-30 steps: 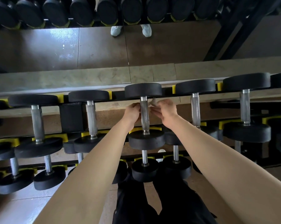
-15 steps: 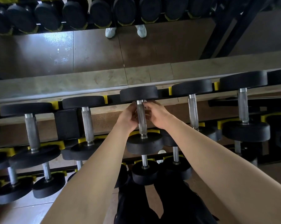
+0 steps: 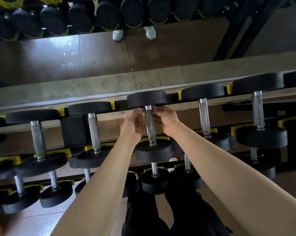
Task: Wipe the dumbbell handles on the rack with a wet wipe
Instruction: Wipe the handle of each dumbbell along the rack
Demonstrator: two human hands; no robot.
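With left grip (image 3: 132,123) and right grip (image 3: 167,120) each pinched on a wet wipe (image 3: 137,109) end, pull it taut round the dumbbell handle (image 3: 149,126) between them, then draw evenly nearer.

Mirror, ledge and floor around the work.
Wall mirror (image 3: 58,62) above a pale stone ledge (image 3: 75,90); reflects light shoes (image 3: 118,35) near its top edge and black slanted struts (image 3: 237,31) toward its top right corner; dark trousers (image 3: 178,218) low in view, over tan floor tiles (image 3: 33,223).
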